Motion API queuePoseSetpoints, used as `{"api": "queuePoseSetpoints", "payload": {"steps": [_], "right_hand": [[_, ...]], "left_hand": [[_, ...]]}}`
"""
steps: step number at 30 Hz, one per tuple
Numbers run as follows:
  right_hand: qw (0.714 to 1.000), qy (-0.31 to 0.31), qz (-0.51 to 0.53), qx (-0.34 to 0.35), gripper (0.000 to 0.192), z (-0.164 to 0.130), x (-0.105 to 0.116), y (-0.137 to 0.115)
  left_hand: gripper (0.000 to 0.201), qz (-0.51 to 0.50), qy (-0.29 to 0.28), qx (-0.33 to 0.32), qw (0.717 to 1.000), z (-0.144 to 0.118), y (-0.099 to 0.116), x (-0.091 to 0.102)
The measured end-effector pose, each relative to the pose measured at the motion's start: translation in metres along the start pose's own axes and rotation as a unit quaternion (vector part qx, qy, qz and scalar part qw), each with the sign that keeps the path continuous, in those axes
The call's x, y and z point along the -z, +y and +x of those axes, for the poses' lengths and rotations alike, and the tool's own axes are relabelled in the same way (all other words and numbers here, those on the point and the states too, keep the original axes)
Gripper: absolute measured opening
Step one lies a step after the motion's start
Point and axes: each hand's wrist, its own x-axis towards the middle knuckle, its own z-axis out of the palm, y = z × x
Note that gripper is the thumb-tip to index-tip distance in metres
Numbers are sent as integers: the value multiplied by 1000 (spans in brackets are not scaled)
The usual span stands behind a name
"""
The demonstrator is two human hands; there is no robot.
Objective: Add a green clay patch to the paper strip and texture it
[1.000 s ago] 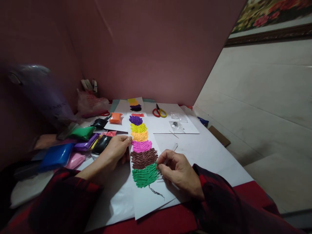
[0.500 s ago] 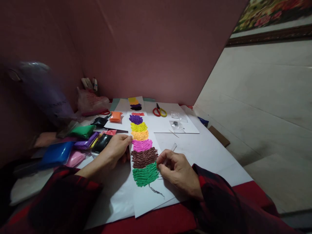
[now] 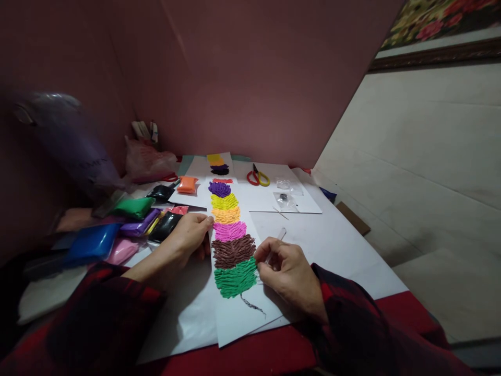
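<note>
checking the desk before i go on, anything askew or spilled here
Nothing spilled or damaged. The paper strip lies slightly askew under both hands, left hand pinning its edge, right hand holding a clear tool at the green clay.

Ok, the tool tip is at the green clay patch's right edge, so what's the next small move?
Probably press another groove into the green clay patch: the right hand pinches the clear tool at its right edge, while the left hand steadies the paper strip.

faint lettering on the purple bag (image 3: pixel 78 151) is too blurred to read.
</note>
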Motion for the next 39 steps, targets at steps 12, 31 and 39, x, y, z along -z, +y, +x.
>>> {"api": "queuePoseSetpoints", "payload": {"steps": [12,31,39], "right_hand": [[997,48,46,-43,14,0,1,3],[985,53,127,-101,7,4,1,0],[990,37,111,-85,6,3,0,3]], "left_hand": [[42,-10,-6,3,1000,8,-7,0],[40,-7,-3,-5,1000,-1,-1,1],[37,-21,-12,1,1000,9,-8,1]]}}
